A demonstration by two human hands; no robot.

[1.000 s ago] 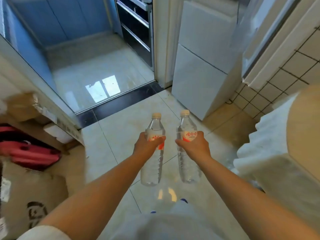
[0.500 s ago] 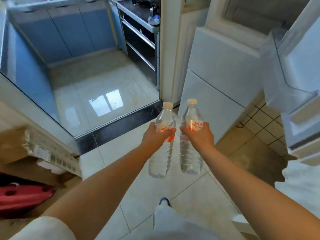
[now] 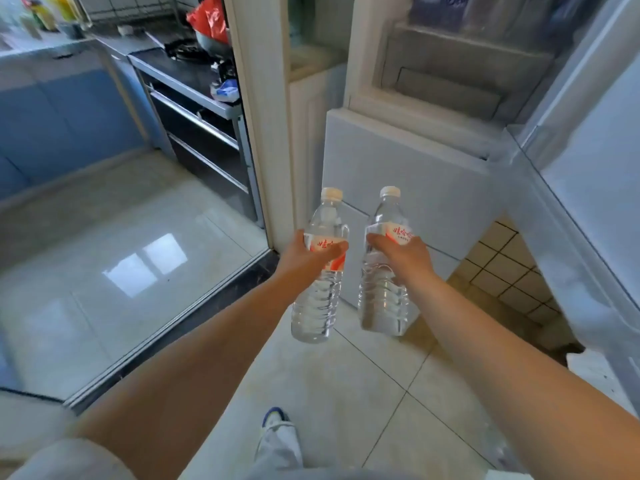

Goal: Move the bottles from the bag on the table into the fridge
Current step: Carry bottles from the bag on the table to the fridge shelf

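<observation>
I carry two clear water bottles with white caps and red-and-white labels, both upright in front of me. My left hand grips the left bottle round its label. My right hand grips the right bottle the same way. Just ahead stands the white fridge, its upper compartment open and showing shelves. The open fridge door hangs at the right. The bag and the table are out of view.
A white door frame rises left of the fridge. Beyond a dark threshold lies a kitchen with blue cabinets and a stove counter. Tiled wall shows under the fridge door. My shoe is on the floor tiles.
I have stepped closer to the fridge and the view has tilted up. Both bottles stay in my hands, now held in front of the fridge's lower panel.
</observation>
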